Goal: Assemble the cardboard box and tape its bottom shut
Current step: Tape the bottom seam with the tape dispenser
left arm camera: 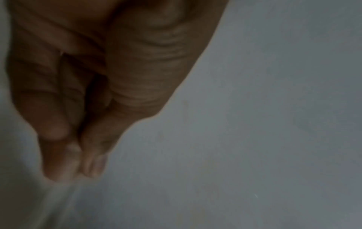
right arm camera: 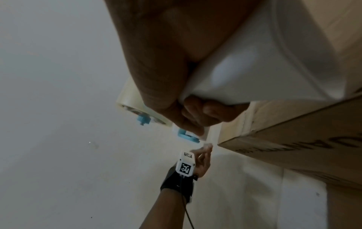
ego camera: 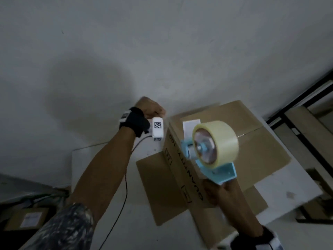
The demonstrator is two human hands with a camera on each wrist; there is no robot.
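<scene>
- On our white bench (ego camera: 108,177): brown cardboard box (ego camera: 261,154), bottom flaps folded shut, seam seemingly untaped.
- Our right hand (ego camera: 219,193): closed around blue tape dispenser (ego camera: 216,170).
- Our left hand (ego camera: 151,108): pinching clear tape end (left arm camera: 56,199); taping remains.

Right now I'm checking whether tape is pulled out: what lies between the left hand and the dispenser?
Head view: only bare wall and the box's corner between left hand and dispenser; whether tape spans the gap cannot be told.
</scene>
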